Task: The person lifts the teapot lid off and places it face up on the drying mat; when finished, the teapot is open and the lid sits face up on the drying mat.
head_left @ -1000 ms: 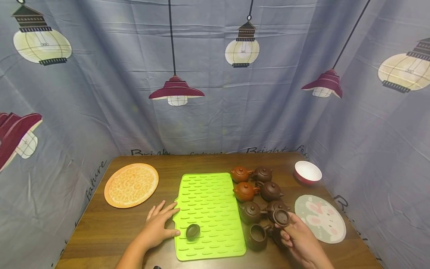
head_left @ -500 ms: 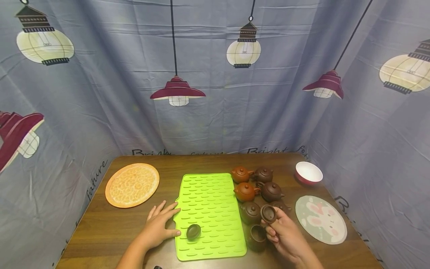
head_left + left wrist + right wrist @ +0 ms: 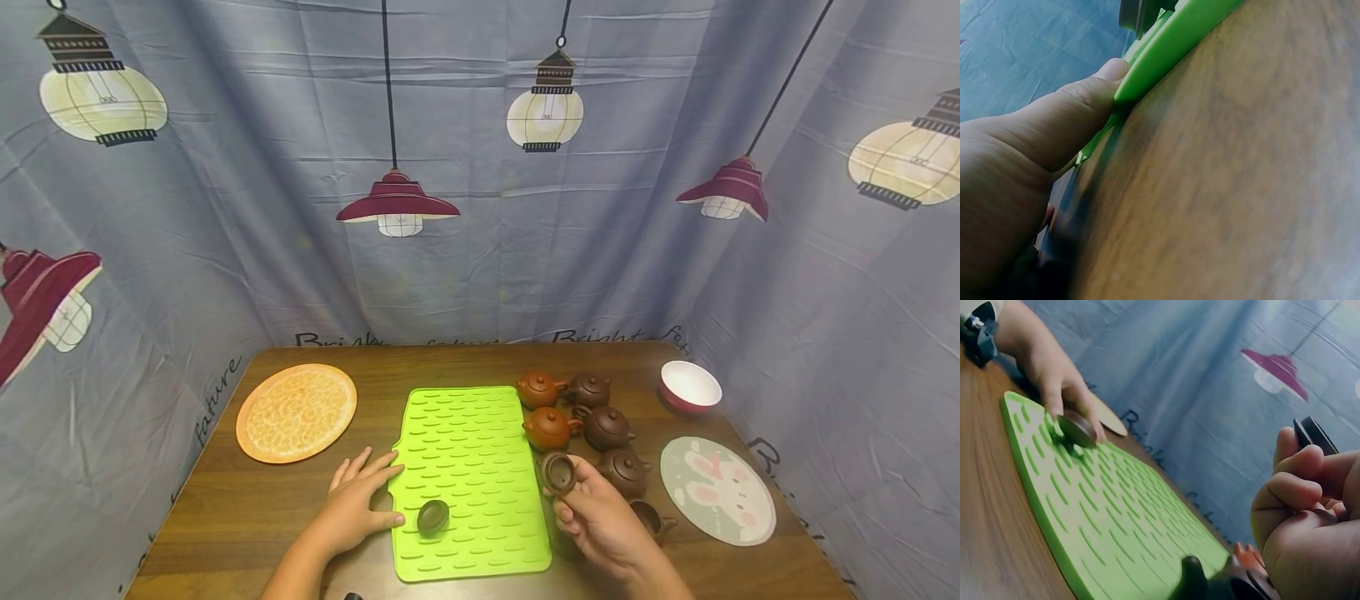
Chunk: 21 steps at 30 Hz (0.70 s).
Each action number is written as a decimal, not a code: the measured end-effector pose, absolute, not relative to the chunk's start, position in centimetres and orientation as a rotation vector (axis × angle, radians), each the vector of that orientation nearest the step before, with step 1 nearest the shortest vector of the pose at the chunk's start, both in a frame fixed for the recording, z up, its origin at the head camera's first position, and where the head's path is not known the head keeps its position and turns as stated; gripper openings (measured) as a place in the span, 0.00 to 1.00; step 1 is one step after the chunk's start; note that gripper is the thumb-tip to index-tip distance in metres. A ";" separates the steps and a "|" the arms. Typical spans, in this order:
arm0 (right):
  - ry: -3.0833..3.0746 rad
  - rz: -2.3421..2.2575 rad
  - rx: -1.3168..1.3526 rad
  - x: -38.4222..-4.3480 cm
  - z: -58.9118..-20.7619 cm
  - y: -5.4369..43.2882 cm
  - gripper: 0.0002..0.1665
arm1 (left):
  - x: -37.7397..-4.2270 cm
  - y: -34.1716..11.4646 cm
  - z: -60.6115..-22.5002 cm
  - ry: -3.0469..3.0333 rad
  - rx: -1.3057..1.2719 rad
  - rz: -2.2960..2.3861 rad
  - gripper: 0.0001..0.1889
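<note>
A dark brown teapot lid [image 3: 559, 473] is pinched in my right hand [image 3: 603, 525], its hollow underside turned toward the head camera. The hand hovers beside the right edge of the green ridged mat [image 3: 480, 450], covering some teapots below it. In the right wrist view the held lid [image 3: 1316, 434] shows edge-on above curled fingers. My left hand [image 3: 356, 504] lies spread at the mat's left edge, thumb and fingertips on the border. A second dark lid [image 3: 432, 517] lies tilted on the mat near the left thumb. An uncovered dark teapot [image 3: 647, 515] shows partly behind my right hand.
Two orange teapots [image 3: 550, 427] and several dark lidded teapots [image 3: 607, 428] stand right of the mat. Farther right are a red-and-white bowl [image 3: 690, 387] and a rabbit-print placemat [image 3: 718, 492]. An orange round placemat [image 3: 296, 413] lies at left. A curtain [image 3: 480, 275] surrounds the table.
My right hand has carried the lid leftward over the teapots toward the mat, uncovering the teapot at right and hiding the open one near the mat. The left hand stays put.
</note>
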State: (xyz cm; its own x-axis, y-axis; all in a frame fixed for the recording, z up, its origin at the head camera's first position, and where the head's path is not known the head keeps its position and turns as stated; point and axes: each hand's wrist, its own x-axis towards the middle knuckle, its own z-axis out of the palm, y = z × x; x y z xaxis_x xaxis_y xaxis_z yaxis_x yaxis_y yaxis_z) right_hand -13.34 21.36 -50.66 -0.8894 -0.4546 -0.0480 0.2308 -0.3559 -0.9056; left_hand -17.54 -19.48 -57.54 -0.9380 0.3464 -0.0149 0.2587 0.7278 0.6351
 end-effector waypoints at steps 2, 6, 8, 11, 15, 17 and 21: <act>1.471 -2.253 -0.274 -13.4 -50.7 20.7 0.13 | -17.5 -19.5 -57.6 2.797 0.492 0.994 0.44; 1.486 -2.204 -0.283 -13.6 -50.8 19.7 0.15 | -17.5 -19.5 -57.6 2.801 0.491 0.992 0.44; 1.492 -2.183 -0.295 -13.6 -50.8 19.2 0.17 | -17.5 -19.5 -57.6 2.804 0.491 0.996 0.44; 1.490 -2.166 -0.302 -13.6 -50.9 18.6 0.21 | -17.5 -19.5 -57.7 2.806 0.492 0.995 0.44; 1.478 -2.140 -0.295 -13.7 -51.2 17.9 0.25 | -17.5 -19.5 -57.7 2.810 0.488 0.990 0.44; 1.474 -2.124 -0.290 -13.7 -51.3 17.6 0.25 | -17.5 -19.4 -57.7 2.811 0.486 0.992 0.44; 1.515 -2.087 -0.249 -13.7 -51.6 17.0 0.27 | -17.5 -19.4 -57.6 2.811 0.488 1.004 0.43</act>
State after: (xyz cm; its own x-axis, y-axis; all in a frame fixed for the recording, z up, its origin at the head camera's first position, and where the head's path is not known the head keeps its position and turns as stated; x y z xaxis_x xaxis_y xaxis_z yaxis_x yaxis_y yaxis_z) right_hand -13.72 16.99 -51.60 -0.8352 -0.5252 -0.1628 0.3174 -0.2186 -0.9227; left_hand -17.48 -19.42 -57.58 -0.9414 0.3374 -0.0016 0.2600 0.7285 0.6338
